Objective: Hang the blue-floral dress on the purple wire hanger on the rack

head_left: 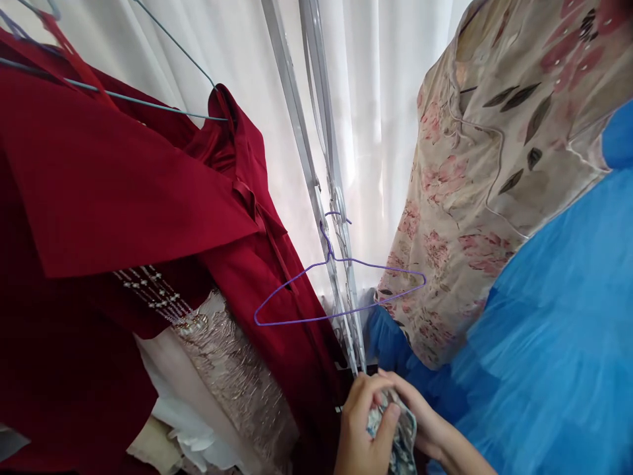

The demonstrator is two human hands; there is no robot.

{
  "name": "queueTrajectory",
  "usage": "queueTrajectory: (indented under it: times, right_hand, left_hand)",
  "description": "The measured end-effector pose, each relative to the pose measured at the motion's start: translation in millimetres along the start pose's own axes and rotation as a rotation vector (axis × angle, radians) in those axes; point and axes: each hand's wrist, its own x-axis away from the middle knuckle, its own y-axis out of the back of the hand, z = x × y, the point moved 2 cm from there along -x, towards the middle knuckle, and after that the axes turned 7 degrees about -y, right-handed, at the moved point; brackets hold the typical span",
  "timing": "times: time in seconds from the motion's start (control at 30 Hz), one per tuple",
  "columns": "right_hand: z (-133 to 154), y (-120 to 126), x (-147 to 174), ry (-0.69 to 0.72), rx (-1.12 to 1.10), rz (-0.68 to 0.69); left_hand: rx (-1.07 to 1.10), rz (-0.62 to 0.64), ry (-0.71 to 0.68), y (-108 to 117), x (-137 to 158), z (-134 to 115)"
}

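Low in the view, my left hand has its fingers curled round a patterned piece of cloth in pale and blue-green tones. From the other side, my right hand grips the same cloth by its edge. What kind of garment it is cannot be made out, as the hands and the frame's bottom edge hide much of it. Just above both hands, a purple wire hanger hangs by its hook from the metal rack, with no garment on it.
A dark red dress on a blue-green hanger fills the left. On the right hang a beige floral dress and a blue ruffled tulle garment. Metal rack poles stand before a white curtain.
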Motion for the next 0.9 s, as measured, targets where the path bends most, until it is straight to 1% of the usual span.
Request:
queueTrajectory:
  times: [0.07, 0.1, 0.13, 0.17, 0.23, 0.27, 0.3, 0.37, 0.43, 0.5, 0.57, 0.63, 0.67, 0.7, 0.77, 0.83, 0.9]
  right_hand:
    - [-1, -2, 9, -0.066, 0.008, 0.021]
    - [-2, -3, 13, -0.081, 0.062, 0.029]
    - [-3, -4, 16, -0.087, 0.141, 0.047]
    - [-6, -5, 19, -0.088, 0.231, 0.087]
    - [-10, -7, 22, -0.073, 0.406, 0.202]
    - [-12, -7, 23, -0.057, 0.480, 0.253]
    - [-11, -6, 24, -0.043, 0.543, 0.292]
    - [-4, -4, 26, -0.018, 0.642, 0.319]
    - [14, -3, 30, 0.033, 0.749, 0.311]
    - [43, -4, 39, 0.110, 0.850, 0.263]
    - [74, -7, 50, 0.194, 0.880, 0.139]
    - [96, -12, 62, 0.255, 0.858, 0.099]
    - [101, -15, 67, 0.285, 0.838, 0.090]
    - [102, -19, 71, 0.310, 0.817, 0.091]
    - [92, -28, 75, 0.342, 0.785, 0.090]
    - [71, -38, 72, 0.320, 0.774, 0.133]
    - [51, -46, 64, 0.283, 0.763, 0.202]
  left_hand:
    - [-0.065, -0.051, 0.016, 14, 1, -1]
    - [-0.068, -0.048, 0.032, 22, 3, 1]
    - [-0.055, -0.006, 0.063, 29, 6, 5]
    - [-0.027, 0.068, 0.114, 33, 12, 11]
    - [0.063, 0.236, 0.260, 38, 29, 29]
    - [0.109, 0.292, 0.338, 38, 40, 40]
    - [0.149, 0.327, 0.405, 38, 50, 52]
    - [0.214, 0.321, 0.467, 41, 66, 73]
    - [0.259, 0.291, 0.464, 52, 72, 85]
    - [0.272, 0.260, 0.433, 72, 68, 86]
    - [0.282, 0.242, 0.371, 95, 59, 78]
    - [0.311, 0.210, 0.266, 111, 50, 67]
    - [0.340, 0.183, 0.217, 114, 47, 63]
    - [0.377, 0.152, 0.181, 113, 47, 61]
    - [0.470, 0.123, 0.167, 98, 52, 62]
    - [0.549, 0.192, 0.229, 73, 66, 70]
    - [0.513, 0.273, 0.366, 51, 86, 83]
